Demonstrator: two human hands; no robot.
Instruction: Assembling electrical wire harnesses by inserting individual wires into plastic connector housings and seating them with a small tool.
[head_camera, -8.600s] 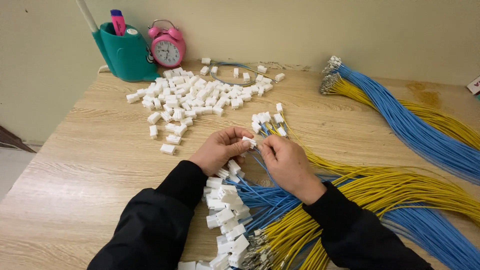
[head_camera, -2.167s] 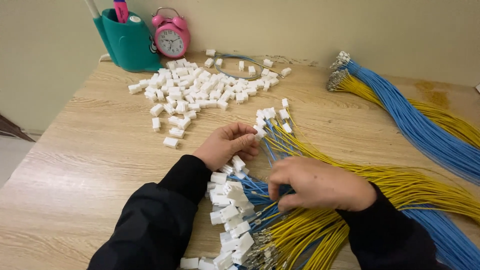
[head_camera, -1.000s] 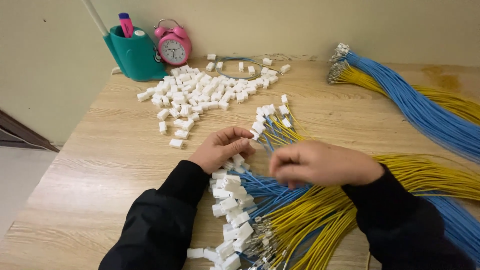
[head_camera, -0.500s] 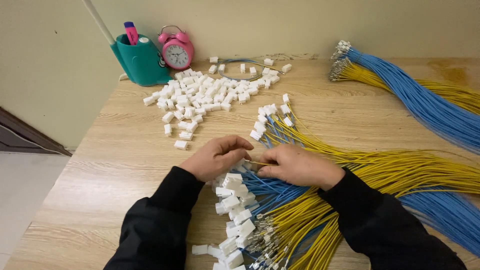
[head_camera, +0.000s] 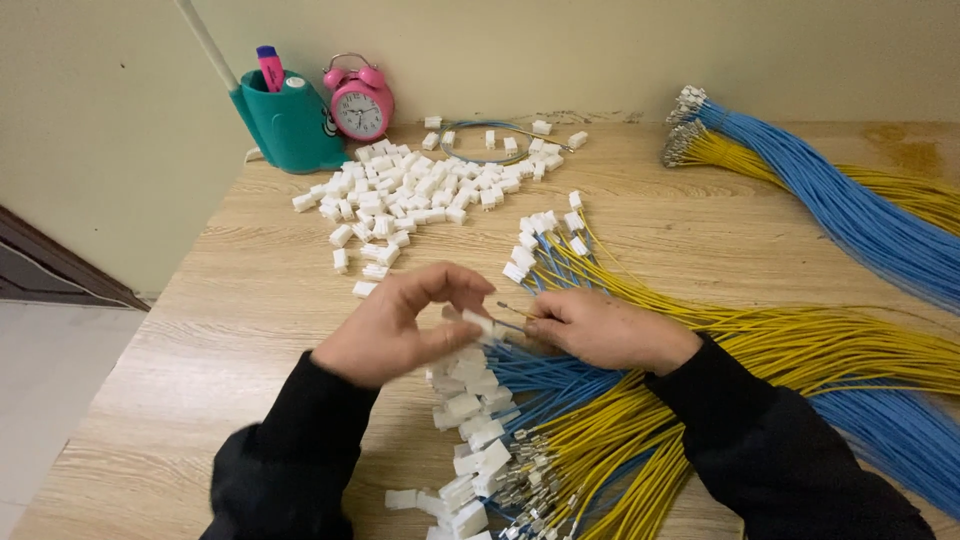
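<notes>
While the head camera looks down on the wooden table (head_camera: 250, 300), the left hand (head_camera: 400, 330) pinches one small white connector housing (head_camera: 478, 322) between thumb and fingers, closed on it just above the table, and the right hand (head_camera: 600, 328) is closed on a thin wire (head_camera: 512, 312) whose metal tip points at that housing. The two hands are close together, almost touching, with the wire tip just beside the housing. Half a second ago the hands were already near each other at this same place, but one second ago and two seconds ago the right hand lay further to the right, on the bundle of yellow and blue wires (head_camera: 620, 440), while the left hand waited. So the right hand has come back with a wire, and I judge that it is now being put into the housing. Under the hands lies a row of finished white connectors (head_camera: 470, 410) on their wires. Far from the hands there are a heap of loose white housings (head_camera: 420, 190), a pink alarm clock (head_camera: 360, 100), a teal pen holder (head_camera: 290, 125), and long blue wires (head_camera: 860, 220) at the right.
</notes>
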